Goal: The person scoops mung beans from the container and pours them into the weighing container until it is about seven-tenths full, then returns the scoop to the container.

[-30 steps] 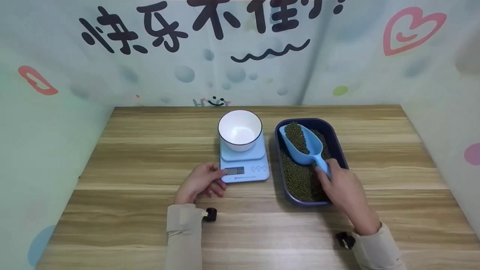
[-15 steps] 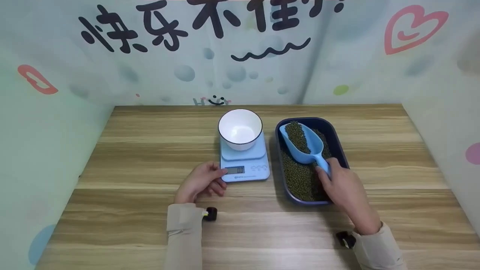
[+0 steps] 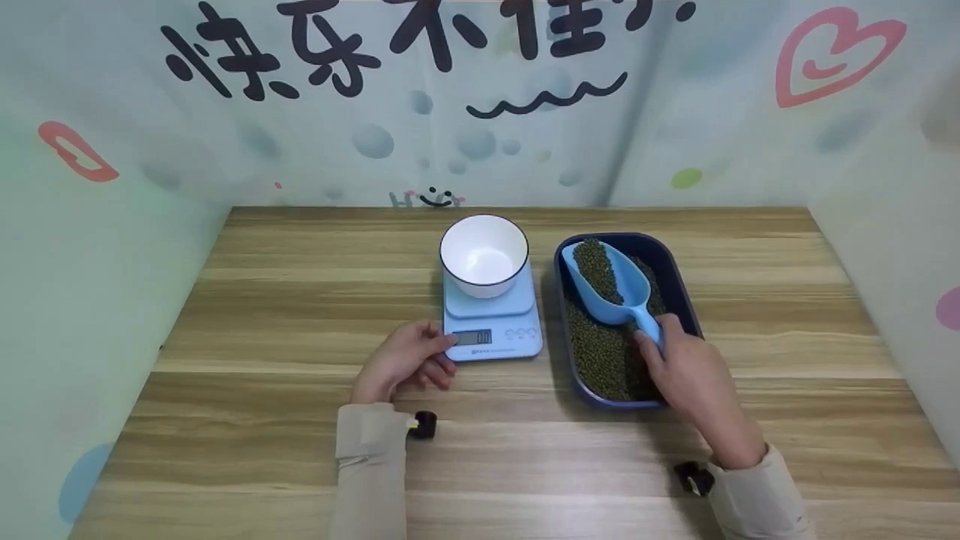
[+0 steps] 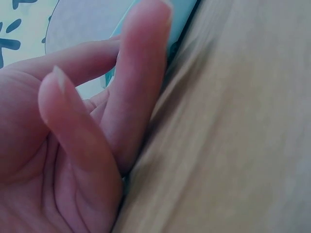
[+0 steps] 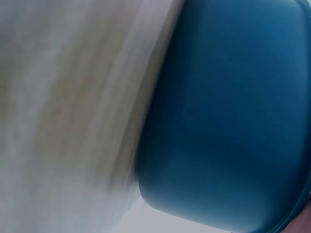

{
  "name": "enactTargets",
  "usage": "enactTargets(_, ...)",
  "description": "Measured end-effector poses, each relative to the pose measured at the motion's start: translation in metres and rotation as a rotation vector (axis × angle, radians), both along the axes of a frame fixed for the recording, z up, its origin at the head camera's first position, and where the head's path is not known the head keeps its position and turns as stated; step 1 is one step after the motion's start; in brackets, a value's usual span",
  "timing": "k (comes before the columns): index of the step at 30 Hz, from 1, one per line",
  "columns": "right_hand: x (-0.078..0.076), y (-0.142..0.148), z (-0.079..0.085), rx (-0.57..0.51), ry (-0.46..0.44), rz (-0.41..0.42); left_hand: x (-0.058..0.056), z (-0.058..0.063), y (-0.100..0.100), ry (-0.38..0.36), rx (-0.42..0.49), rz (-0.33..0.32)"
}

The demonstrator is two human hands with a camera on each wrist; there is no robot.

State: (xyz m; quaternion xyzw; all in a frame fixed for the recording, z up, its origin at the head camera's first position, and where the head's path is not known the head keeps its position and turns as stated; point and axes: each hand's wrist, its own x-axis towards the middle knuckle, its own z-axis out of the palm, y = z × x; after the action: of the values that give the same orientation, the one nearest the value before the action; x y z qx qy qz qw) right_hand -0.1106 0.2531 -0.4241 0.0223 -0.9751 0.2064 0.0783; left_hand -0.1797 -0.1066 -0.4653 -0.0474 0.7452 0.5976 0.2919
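Observation:
My left hand [image 3: 409, 355] holds the front left corner of a light-blue kitchen scale [image 3: 517, 346], thumb on top beside the display and the other fingers bent below the edge. The left wrist view shows these fingers [image 4: 138, 87] close over the tabletop at the scale's side. On the scale's platform stands a white bowl [image 3: 484, 255] with a dark rim and nothing in it. My right hand [image 3: 694, 371] grips the handle of a blue scoop [image 3: 634, 289]. The scoop carries mung beans [image 3: 596, 270] and lies over the dark blue tub [image 3: 664, 259], which holds more mung beans.
The wooden table [image 3: 300, 300] ends at a printed cloth backdrop [image 3: 300, 150] behind the scale and tub. A narrow gap separates the scale from the tub. In the right wrist view the tub's outer wall [image 5: 228, 107] takes up the right side.

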Motion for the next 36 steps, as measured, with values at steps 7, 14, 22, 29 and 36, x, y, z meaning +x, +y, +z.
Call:
enactTargets(7,-0.0003,0.0005,-0.0017,0.008,0.02,-0.003,0.0013,0.0014,0.0006,0.007,0.023,0.002)
enactTargets(14,-0.0003,0.001,-0.002,0.009,0.027,0.001,0.0009,0.001,0.0011,0.019,0.024,0.001)
enactTargets(22,0.0004,0.0012,-0.0035,0.019,0.039,0.014,0.0009,-0.0017,0.0,0.019,0.017,0.001)
enactTargets(29,-0.0005,0.0023,-0.0015,0.017,0.013,0.018,0.0024,-0.001,-0.0004,0.011,0.036,-0.008)
enactTargets(36,-0.0009,0.0016,-0.0038,0.007,0.022,0.019,0.0016,-0.0002,-0.0017,0.019,0.031,-0.015)
